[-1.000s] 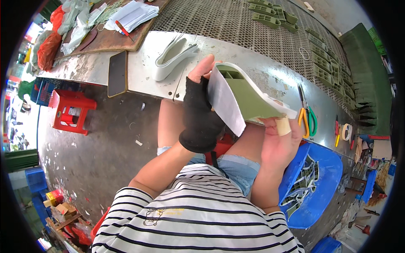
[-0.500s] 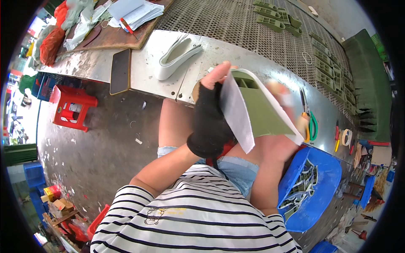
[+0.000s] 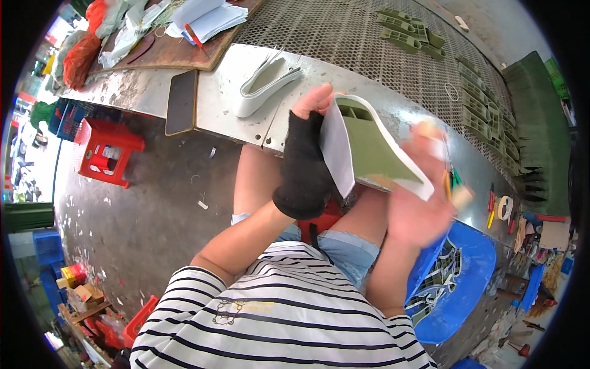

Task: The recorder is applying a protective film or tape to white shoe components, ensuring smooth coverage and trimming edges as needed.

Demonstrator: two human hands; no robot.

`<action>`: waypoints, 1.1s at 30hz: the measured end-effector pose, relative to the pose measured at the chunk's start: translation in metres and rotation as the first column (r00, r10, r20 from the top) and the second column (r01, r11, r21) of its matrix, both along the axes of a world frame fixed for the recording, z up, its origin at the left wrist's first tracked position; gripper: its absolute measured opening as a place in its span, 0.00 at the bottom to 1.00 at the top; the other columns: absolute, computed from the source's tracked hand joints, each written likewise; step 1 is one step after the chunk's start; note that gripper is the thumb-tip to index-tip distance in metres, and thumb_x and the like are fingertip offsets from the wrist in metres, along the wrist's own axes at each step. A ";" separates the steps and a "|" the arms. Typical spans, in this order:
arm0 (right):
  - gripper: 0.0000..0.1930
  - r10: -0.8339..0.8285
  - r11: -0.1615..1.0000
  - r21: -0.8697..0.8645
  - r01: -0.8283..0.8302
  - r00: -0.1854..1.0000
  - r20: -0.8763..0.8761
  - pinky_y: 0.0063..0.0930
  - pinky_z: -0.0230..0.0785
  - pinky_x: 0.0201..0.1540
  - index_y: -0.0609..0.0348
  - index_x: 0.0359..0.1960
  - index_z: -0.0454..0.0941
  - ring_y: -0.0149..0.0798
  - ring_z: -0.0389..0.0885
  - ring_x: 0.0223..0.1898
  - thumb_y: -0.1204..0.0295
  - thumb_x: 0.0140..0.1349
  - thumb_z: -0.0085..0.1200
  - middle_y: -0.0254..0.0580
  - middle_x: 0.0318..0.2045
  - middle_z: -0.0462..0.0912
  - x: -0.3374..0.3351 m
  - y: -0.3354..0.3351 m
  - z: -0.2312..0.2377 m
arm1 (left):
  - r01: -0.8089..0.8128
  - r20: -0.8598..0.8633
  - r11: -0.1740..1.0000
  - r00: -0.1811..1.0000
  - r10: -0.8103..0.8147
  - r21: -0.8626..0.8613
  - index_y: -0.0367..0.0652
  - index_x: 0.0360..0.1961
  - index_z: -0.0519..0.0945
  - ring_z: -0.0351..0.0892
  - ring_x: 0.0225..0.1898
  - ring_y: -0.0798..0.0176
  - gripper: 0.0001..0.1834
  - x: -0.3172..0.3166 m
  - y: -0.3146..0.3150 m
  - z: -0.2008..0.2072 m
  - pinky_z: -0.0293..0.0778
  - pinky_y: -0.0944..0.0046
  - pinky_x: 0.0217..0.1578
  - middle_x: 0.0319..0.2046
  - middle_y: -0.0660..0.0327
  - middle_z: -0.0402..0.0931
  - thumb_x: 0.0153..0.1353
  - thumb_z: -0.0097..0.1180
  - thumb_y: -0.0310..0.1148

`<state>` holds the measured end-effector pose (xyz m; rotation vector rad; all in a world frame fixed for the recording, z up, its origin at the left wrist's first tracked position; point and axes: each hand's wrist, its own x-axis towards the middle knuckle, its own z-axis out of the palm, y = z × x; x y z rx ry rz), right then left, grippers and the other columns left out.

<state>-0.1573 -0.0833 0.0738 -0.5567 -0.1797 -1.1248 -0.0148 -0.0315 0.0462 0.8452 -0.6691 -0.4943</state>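
Note:
My left hand (image 3: 305, 160), in a black fingerless glove, grips an olive-green wedge shoe sole (image 3: 378, 147) above my lap. A white strip (image 3: 335, 144) runs around the sole's edge, covering the side by the glove and the rim toward my right. My right hand (image 3: 418, 212) is blurred beside the sole's right end, fingers apart, with pale wrappings on fingertips; whether it touches the strip I cannot tell. On the metal bench ahead lies a looped bundle of white strips (image 3: 268, 92). Scissors (image 3: 453, 179) are partly hidden behind my right hand.
A phone (image 3: 182, 103) lies at the bench edge. More green soles (image 3: 485, 104) rest on the mesh surface (image 3: 332, 43). A blue basin (image 3: 470, 277) with strip-edged pieces stands at my right. A red stool (image 3: 109, 150) is on the left; a tape roll (image 3: 505, 208) lies at the right.
My right hand has swung out to the right from behind the sole, its fingers spreading. The sole has tilted slightly, and the strip's loose left end sits higher. My left hand keeps its grip.

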 end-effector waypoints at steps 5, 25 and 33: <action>0.40 0.032 0.987 -0.135 -0.088 0.927 -0.374 0.43 0.33 0.69 0.62 0.67 0.44 0.49 0.38 0.70 0.41 0.64 0.26 0.56 0.67 0.46 0.015 0.026 0.013 | 0.100 -0.051 0.995 0.994 -0.100 0.008 0.42 0.62 0.55 0.68 0.53 0.62 0.37 0.011 0.000 -0.010 0.65 0.62 0.53 0.52 0.55 0.65 0.51 0.57 0.22; 0.26 -0.548 0.833 -0.535 0.144 0.356 -0.757 0.30 0.66 0.50 0.68 0.58 0.63 0.36 0.77 0.46 0.71 0.59 0.52 0.48 0.48 0.77 0.023 -0.029 -0.004 | 0.500 -0.268 0.834 0.857 -0.439 0.233 0.40 0.60 0.60 0.75 0.41 0.61 0.30 -0.002 0.008 -0.011 0.74 0.60 0.41 0.45 0.54 0.72 0.67 0.36 0.53; 0.30 -0.111 0.972 -0.227 -0.066 0.722 -0.683 0.28 0.62 0.54 0.63 0.53 0.67 0.31 0.74 0.45 0.67 0.49 0.64 0.38 0.47 0.74 0.032 -0.017 -0.010 | 0.676 -0.579 0.380 -0.085 -0.811 -0.632 0.40 0.49 0.67 0.65 0.16 0.59 0.21 -0.005 0.016 -0.018 0.59 0.68 0.11 0.35 0.48 0.68 0.66 0.38 0.46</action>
